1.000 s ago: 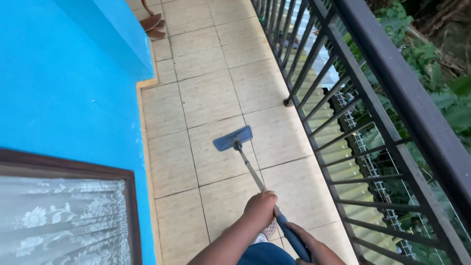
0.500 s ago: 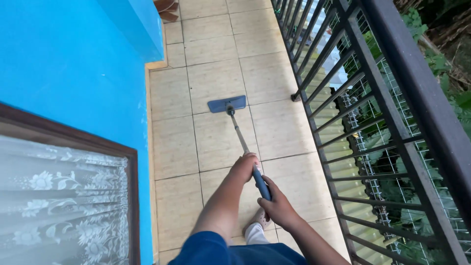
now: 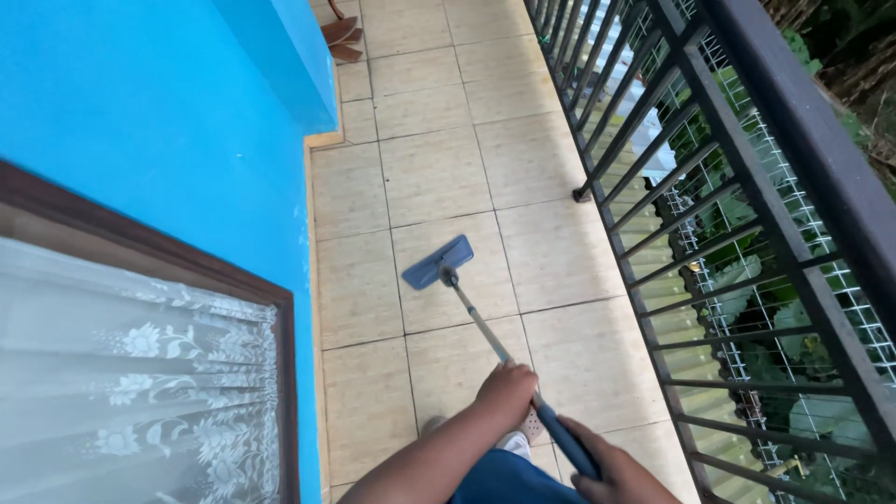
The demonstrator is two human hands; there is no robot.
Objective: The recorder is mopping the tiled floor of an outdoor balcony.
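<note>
- A person looks down at a narrow balcony floor (image 3: 439, 168) of beige tiles, seen from a head-worn camera.
- The left hand (image 3: 507, 392) is wrapped around the thin metal pole of a flat mop (image 3: 439, 262), fingers closed on the shaft.
- The right hand (image 3: 616, 471), lower and nearer the body, is clamped on the mop's dark blue grip at the bottom edge of the view.
- The mop's blue rectangular head lies flat on the tiles ahead of the person, near the middle of the floor, its pole slanting back to the hands.
- A bright blue wall (image 3: 168, 121) runs along the left, with a dark-framed window (image 3: 140, 373) covered by a white lace curtain.
- A dark metal railing (image 3: 709, 177) runs along the right, green leaves beyond it.
- A white shoe (image 3: 515, 441) shows just under the left hand.
</note>
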